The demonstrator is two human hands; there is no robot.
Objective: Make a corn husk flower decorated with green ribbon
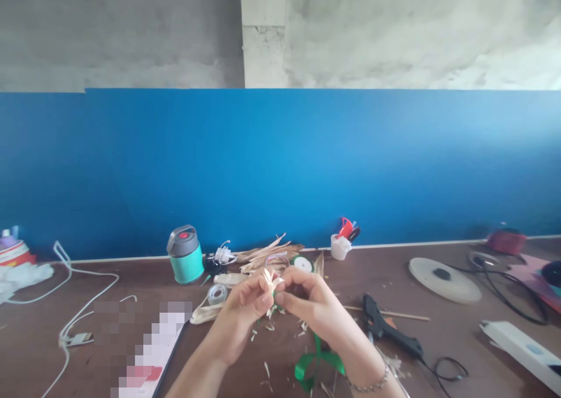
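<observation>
My left hand [245, 307] is closed around a pale flower [272, 280] that looks made of dried corn husk, its pointed petals facing up. My right hand [313, 301] meets it from the other side, thumb and forefinger pinched at the flower's base, where a bit of green shows. From beneath that hand a green satin ribbon [309, 370] trails down in loops onto the table by my wrist. Small husk scraps lie below my hands. Just behind them are a ribbon spool [303, 264] and a clear tape roll [217, 294].
Dried husks [267, 255] are heaped behind my hands, near a turquoise food jar [186, 263] and a white cup [340, 248] of tools. To the right lie a black glue gun [388, 331], a thin stick [407, 315], a round lid [442, 280] and a power strip [521, 345]. White cables [90, 298] cross the left.
</observation>
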